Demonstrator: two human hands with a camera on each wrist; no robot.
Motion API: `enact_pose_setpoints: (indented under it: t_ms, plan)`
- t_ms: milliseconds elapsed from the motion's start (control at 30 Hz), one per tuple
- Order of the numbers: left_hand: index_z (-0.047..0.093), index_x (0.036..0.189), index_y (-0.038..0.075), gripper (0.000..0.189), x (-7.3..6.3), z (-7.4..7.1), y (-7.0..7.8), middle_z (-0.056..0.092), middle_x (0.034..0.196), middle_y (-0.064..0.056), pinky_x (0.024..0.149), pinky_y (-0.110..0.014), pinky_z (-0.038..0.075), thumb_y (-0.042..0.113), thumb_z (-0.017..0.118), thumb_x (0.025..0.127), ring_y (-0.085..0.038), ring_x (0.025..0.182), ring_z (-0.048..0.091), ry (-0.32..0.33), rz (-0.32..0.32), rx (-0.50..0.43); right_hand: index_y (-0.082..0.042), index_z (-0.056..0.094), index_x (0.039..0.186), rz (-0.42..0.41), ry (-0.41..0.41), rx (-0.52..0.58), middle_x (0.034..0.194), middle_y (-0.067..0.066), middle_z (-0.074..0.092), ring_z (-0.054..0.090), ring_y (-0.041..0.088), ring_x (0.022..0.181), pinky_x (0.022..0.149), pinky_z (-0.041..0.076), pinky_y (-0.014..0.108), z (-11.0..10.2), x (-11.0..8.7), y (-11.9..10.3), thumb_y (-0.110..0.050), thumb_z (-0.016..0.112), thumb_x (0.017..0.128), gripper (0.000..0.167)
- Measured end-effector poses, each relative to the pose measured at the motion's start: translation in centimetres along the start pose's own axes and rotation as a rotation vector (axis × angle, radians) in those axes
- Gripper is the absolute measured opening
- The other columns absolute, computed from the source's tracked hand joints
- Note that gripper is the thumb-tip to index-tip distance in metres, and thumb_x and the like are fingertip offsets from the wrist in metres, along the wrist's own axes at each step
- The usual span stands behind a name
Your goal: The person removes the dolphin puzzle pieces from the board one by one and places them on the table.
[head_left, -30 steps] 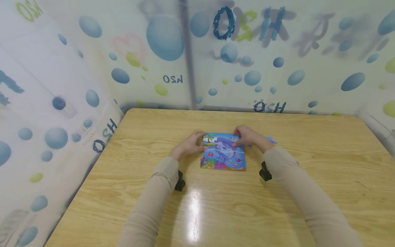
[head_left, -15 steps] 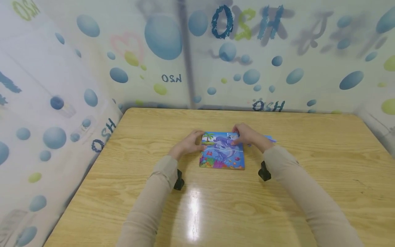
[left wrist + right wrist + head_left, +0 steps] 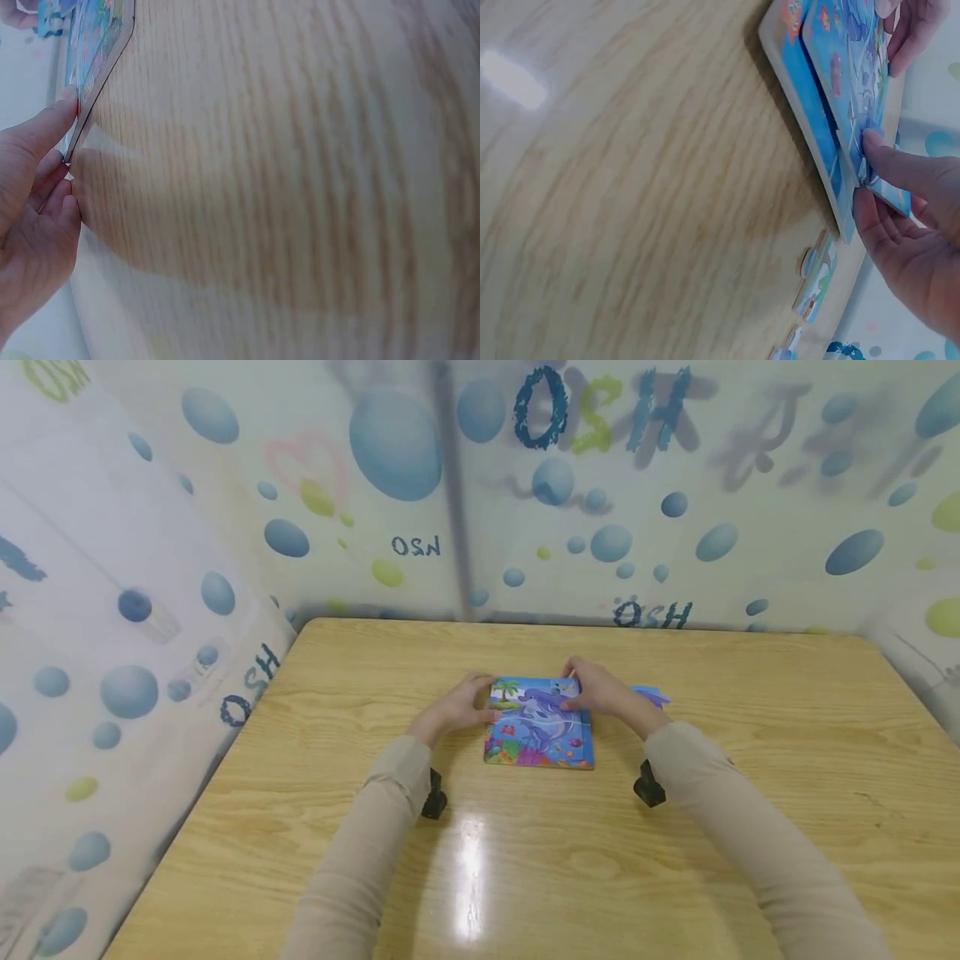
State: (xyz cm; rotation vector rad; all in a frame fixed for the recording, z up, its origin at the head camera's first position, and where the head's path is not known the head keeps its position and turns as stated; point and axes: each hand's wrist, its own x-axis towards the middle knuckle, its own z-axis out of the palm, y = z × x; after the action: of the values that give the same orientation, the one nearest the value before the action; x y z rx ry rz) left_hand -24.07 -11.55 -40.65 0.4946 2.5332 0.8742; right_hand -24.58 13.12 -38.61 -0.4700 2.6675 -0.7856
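A square jigsaw puzzle [image 3: 534,742] with a dolphin picture lies on the wooden table. At its left edge, my left hand [image 3: 454,705] grips the border, thumb [image 3: 54,124] on top and fingers curled beside the edge. My right hand [image 3: 600,688] pinches a puzzle piece [image 3: 891,196] at the upper right corner between thumb and fingers. In the right wrist view, the joined pieces [image 3: 838,82] stand raised and askew over the blue backing board [image 3: 799,82], whose strip shows along the right side. The hand hides part of that corner.
Loose puzzle pieces [image 3: 651,695] lie right of the puzzle, partly behind my right forearm; the right wrist view shows one piece [image 3: 817,279] near the board. A patterned wall [image 3: 570,568] rises behind the table [image 3: 360,660].
The joined pieces have shifted left over the backing board, baring a blue strip at the right. My right hand has moved slightly with the corner piece; the left hand stays at the left edge.
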Motion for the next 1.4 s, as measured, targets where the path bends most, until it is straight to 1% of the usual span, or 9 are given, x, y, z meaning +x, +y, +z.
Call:
enact_pose_setpoints:
  t_ms: [100, 233, 500, 700, 800, 900, 1067, 1200, 1400]
  plan:
    - [0.023, 0.145, 0.009, 0.068, -0.1, -0.1, 0.1, 0.019, 0.151, -0.012, 0.116, -0.043, 0.019, 0.024, 0.059, 0.089, -0.029, 0.14, 0.017, -0.003, 0.005, -0.004, -0.001, 0.041, 0.115, -0.013, 0.013, -0.011, 0.114, 0.023, 0.053, 0.053, 0.032, 0.101, 0.087, 0.046, 0.043, 0.1, -0.2, 0.0, -0.011, 0.067, 0.082, 0.043]
    - [0.023, 0.145, 0.008, 0.068, 0.0, -0.1, 0.0, 0.019, 0.15, -0.013, 0.116, -0.043, 0.019, 0.024, 0.059, 0.089, -0.029, 0.14, 0.017, -0.006, 0.01, 0.001, -0.001, 0.041, 0.115, -0.033, 0.032, -0.029, 0.107, 0.021, 0.055, 0.051, 0.026, 0.087, 0.078, 0.046, 0.037, 0.3, -0.5, -0.2, -0.01, 0.065, 0.084, 0.041]
    - [0.024, 0.145, 0.009, 0.068, 0.3, -0.1, -0.2, 0.02, 0.15, -0.011, 0.116, -0.041, 0.02, 0.025, 0.059, 0.089, -0.028, 0.14, 0.019, -0.005, 0.013, 0.017, -0.004, 0.042, 0.115, -0.059, 0.061, -0.026, 0.1, 0.019, 0.057, 0.051, 0.024, 0.082, 0.073, 0.045, 0.035, 0.5, -0.8, -0.8, -0.006, 0.064, 0.084, 0.038]
    - [0.023, 0.145, 0.008, 0.068, 0.2, -0.1, -0.1, 0.019, 0.15, -0.012, 0.116, -0.042, 0.02, 0.025, 0.059, 0.089, -0.028, 0.14, 0.018, -0.01, 0.02, 0.018, -0.006, 0.043, 0.116, -0.01, 0.05, 0.067, 0.093, 0.013, 0.05, 0.046, 0.021, 0.076, 0.064, 0.041, 0.028, 0.4, -0.9, -0.1, -0.01, 0.066, 0.083, 0.04]
    - [0.023, 0.145, 0.007, 0.069, 0.2, -0.1, -0.2, 0.02, 0.149, -0.013, 0.116, -0.042, 0.02, 0.024, 0.059, 0.089, -0.029, 0.14, 0.019, -0.009, 0.032, 0.011, -0.006, 0.044, 0.118, 0.012, 0.062, 0.126, 0.093, 0.012, 0.05, 0.048, 0.02, 0.076, 0.063, 0.042, 0.026, 0.2, -1.0, 0.6, -0.013, 0.067, 0.083, 0.042]
    - [0.023, 0.145, 0.007, 0.068, 0.2, 0.0, -0.3, 0.021, 0.149, -0.013, 0.115, -0.042, 0.021, 0.024, 0.059, 0.089, -0.029, 0.139, 0.019, -0.006, 0.035, 0.013, -0.005, 0.044, 0.12, 0.012, 0.079, 0.205, 0.09, 0.014, 0.055, 0.058, 0.02, 0.074, 0.059, 0.047, 0.027, -0.2, -1.1, 1.3, -0.013, 0.067, 0.082, 0.045]
    - [0.022, 0.145, 0.007, 0.069, 0.2, 0.0, -0.3, 0.02, 0.15, -0.014, 0.115, -0.043, 0.021, 0.024, 0.059, 0.089, -0.03, 0.14, 0.018, -0.01, 0.033, 0.013, 0.001, 0.042, 0.123, 0.008, 0.078, 0.296, 0.088, 0.016, 0.057, 0.067, 0.025, 0.078, 0.066, 0.056, 0.033, -1.0, -1.8, 2.3, -0.007, 0.062, 0.086, 0.043]
    - [0.022, 0.145, 0.007, 0.069, 0.1, -0.1, -0.1, 0.018, 0.15, -0.014, 0.115, -0.043, 0.021, 0.024, 0.059, 0.089, -0.03, 0.14, 0.018, -0.014, 0.028, 0.017, 0.006, 0.041, 0.125, 0.012, 0.086, 0.284, 0.082, 0.013, 0.054, 0.066, 0.03, 0.083, 0.072, 0.056, 0.037, -1.9, -2.6, 3.3, -0.003, 0.057, 0.088, 0.042]
    - [0.022, 0.145, 0.008, 0.069, 0.0, -0.1, 0.0, 0.017, 0.151, -0.013, 0.115, -0.044, 0.021, 0.024, 0.059, 0.089, -0.03, 0.14, 0.017, -0.013, 0.017, 0.007, 0.009, 0.04, 0.128, 0.038, 0.091, 0.224, 0.084, 0.014, 0.054, 0.065, 0.026, 0.079, 0.068, 0.055, 0.032, -3.0, -3.9, 4.7, -0.005, 0.056, 0.089, 0.044]
